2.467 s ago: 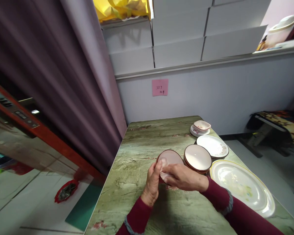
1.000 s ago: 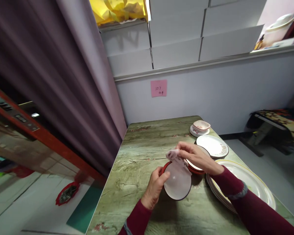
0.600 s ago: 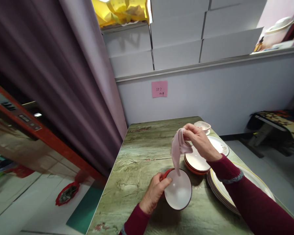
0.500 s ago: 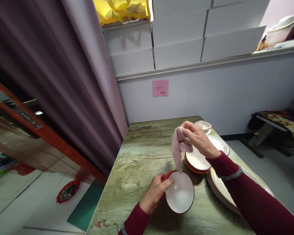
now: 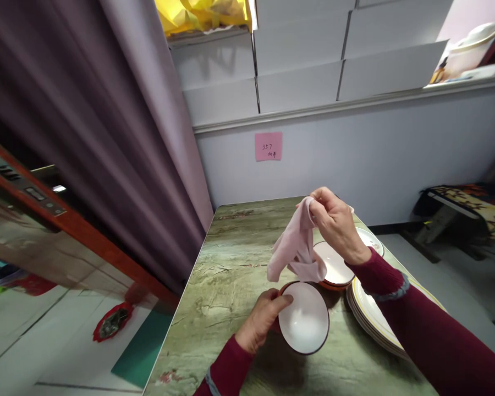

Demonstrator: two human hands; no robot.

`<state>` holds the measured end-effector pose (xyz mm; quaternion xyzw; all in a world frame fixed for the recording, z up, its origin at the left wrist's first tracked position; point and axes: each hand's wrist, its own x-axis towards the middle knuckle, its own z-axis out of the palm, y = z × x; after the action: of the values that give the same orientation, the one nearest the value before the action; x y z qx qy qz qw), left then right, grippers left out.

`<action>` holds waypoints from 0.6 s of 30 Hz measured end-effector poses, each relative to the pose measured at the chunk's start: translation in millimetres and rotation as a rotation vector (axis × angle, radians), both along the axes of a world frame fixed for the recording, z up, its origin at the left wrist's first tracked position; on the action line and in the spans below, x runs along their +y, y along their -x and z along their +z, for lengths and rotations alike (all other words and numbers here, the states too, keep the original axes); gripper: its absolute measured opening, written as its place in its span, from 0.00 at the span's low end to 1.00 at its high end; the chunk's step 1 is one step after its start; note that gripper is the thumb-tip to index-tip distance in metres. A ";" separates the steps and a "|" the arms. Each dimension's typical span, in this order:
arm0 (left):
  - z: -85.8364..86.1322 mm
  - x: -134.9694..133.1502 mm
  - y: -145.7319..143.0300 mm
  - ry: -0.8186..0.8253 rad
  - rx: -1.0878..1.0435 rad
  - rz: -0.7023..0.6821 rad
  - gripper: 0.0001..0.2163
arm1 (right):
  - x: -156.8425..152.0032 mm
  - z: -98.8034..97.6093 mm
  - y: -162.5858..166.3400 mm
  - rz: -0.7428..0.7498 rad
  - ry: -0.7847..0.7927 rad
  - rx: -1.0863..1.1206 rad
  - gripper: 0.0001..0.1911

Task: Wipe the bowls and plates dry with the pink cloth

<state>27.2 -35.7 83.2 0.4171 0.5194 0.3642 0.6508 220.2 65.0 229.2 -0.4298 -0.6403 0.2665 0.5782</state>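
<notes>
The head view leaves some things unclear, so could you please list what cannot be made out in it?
In the head view:
Left hand: fingertips besides the thumb's, hidden behind the white-lined bowl.
Stack of bowls: partly covered by the pink cloth and right hand.
Top large plate: mostly under the right sleeve.
Yellow bag: cut off by the top edge.

Looks like home to us: long purple curtain (image 5: 107, 121), orange door (image 5: 82, 232) with lock (image 5: 35, 193), white-lined bowl (image 5: 304, 322) and stacked plates (image 5: 365, 311) at green counter (image 5: 214, 275), lidded pot (image 5: 470, 54) on ledge (image 5: 297, 111).
</notes>
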 end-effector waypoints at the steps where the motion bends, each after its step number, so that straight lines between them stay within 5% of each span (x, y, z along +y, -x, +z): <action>1: -0.5 -0.2 -1.0 -0.004 0.004 0.001 0.19 | 2.5 4.5 0.6 0.014 0.005 0.003 0.09; 5: -0.8 2.5 -4.9 -0.008 -0.043 0.093 0.19 | -4.3 11.9 2.5 0.218 0.079 0.113 0.09; 10: 6.0 16.5 -7.4 -0.001 -0.146 0.209 0.22 | -24.0 -8.9 5.9 0.401 0.317 0.296 0.09; 18: -1.9 18.2 -17.1 0.015 -0.199 0.263 0.21 | -17.5 -9.8 7.2 0.330 0.281 0.392 0.12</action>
<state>44.3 -17.4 81.2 0.3026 0.5052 0.4820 0.6488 213.0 47.5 219.4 -0.3361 -0.5344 0.5210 0.5745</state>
